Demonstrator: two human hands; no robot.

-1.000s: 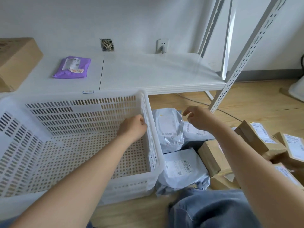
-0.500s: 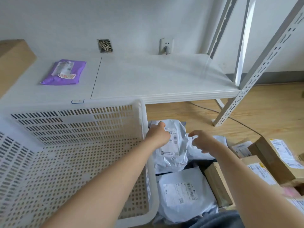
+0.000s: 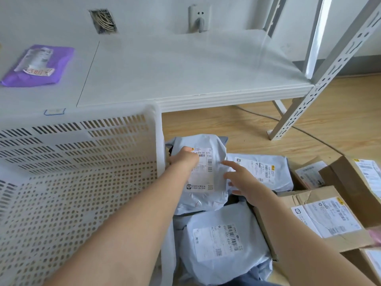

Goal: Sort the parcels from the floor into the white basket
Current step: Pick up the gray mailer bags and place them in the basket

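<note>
The person kneels at the white basket (image 3: 82, 162), which stands on the wooden floor (image 3: 237, 129) in front of a low white shelf (image 3: 185, 65); both arms reach over to the pile of parcels just right of the basket. The left hand (image 3: 184, 159) lies on the upper left part of a grey mailer bag (image 3: 208, 186), over its white label; its fingers are bent down at the bag's edge near the basket wall, but I cannot tell if they really grip it. The right hand (image 3: 240, 180) is at the right side of the same bag; its fingers are spread and nearly straight, the index finger pointing to the label, and it holds nothing. This bag rests on top of the others; a second grey bag (image 3: 266, 170) lies behind the right hand, and a third grey bag (image 3: 222, 242) lies nearer to the person. Brown cardboard boxes (image 3: 321, 215) with labels are crowded at the right. On the shelf, far left, lies a purple parcel (image 3: 39, 65).
</note>
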